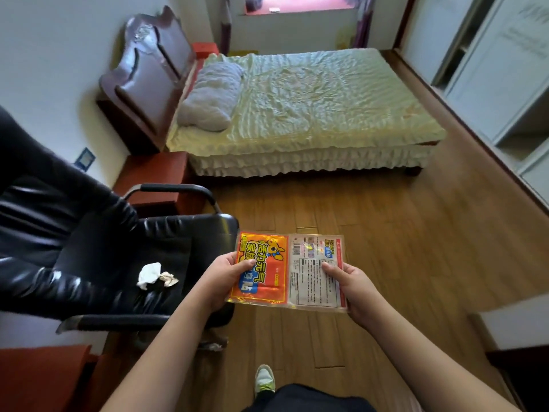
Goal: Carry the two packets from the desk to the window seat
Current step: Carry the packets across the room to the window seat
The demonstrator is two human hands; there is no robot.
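Two flat packets are held side by side in mid-air over the wood floor (371, 233), w/ inner edges overlapping or touching; which lies on top can't be told. The orange packet (261, 267), printed side up, is on the left. The white packet (319, 270), fine print and barcode showing, is on the right.

The left hand (224, 282) is closed on the orange packet's left edge: thumb on top, other fingers hidden beneath. The right hand (355, 288) is closed on the white packet's right edge, thumb laid across the print, fingers hidden below. Both forearms are bare.

Just left of the packets, a black office chair (98, 245) is seen, its seat corner nearly under the orange packet; crumpled tissue (156, 275) lies on the seat. One shoe (264, 379) is seen on the floor at bottom centre.

Ahead, open floor runs to the foot-side edge of a bed (312, 105) w/ a pale green ruffled cover and a grey pillow (211, 96) by the dark headboard (151, 75). A clear floor strip is left along the bed's right edge, bounded by a white wardrobe (502, 72). A red nightstand (154, 176) sits between chair and bed. At the far wall, past the bed, the window seat (297, 5) is seen w/ a red top, well apart from the packets.
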